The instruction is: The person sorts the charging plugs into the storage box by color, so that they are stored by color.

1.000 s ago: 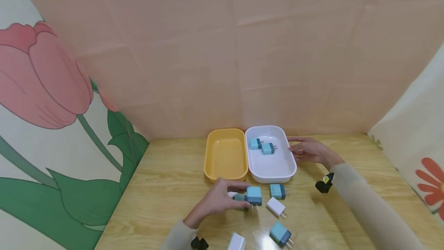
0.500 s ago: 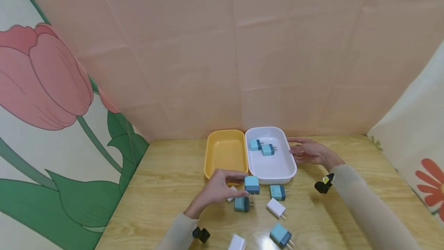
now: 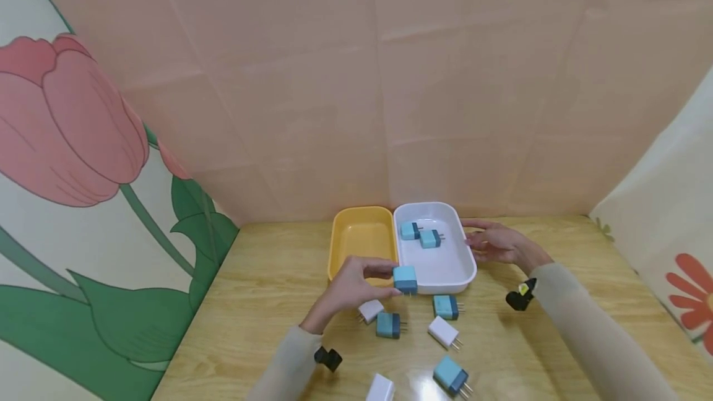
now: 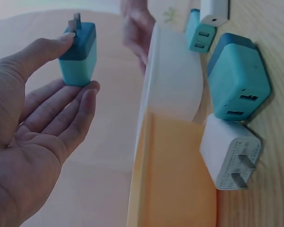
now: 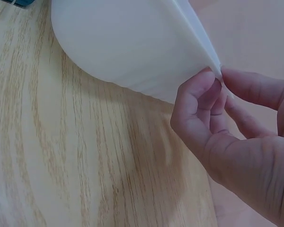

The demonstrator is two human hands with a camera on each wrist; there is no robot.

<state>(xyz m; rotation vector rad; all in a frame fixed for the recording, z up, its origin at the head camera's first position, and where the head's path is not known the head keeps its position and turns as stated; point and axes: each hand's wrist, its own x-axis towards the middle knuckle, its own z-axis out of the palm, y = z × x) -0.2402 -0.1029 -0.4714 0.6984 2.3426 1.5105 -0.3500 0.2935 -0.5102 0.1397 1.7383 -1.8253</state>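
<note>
My left hand [image 3: 356,288] pinches a two-tone blue wall charger [image 3: 405,279] between thumb and fingers, just above the near edge of the white tray [image 3: 468,277]. In the left wrist view the charger's metal prongs [image 4: 75,22] stick up beside the thumb. With thumb and fingers my right hand [image 5: 232,127] grips the rim [image 5: 213,64] of the white tray at its right side. Two blue chargers [image 3: 430,239] lie inside that tray. Touching it on the left is a yellow tray [image 3: 334,252], with no item visible in it.
Several chargers lie loose on the wooden table [image 3: 250,314] nearer the body: a blue one [image 3: 387,325], a white one [image 3: 371,310] and others to the right, including a blue one [image 3: 450,374]. A pinkish cloth [image 3: 312,91] hangs behind the trays.
My left hand has lifted the blue charger away from the table chargers and moved it forward to the white tray's near edge. The right hand has stayed at the tray's rim.
</note>
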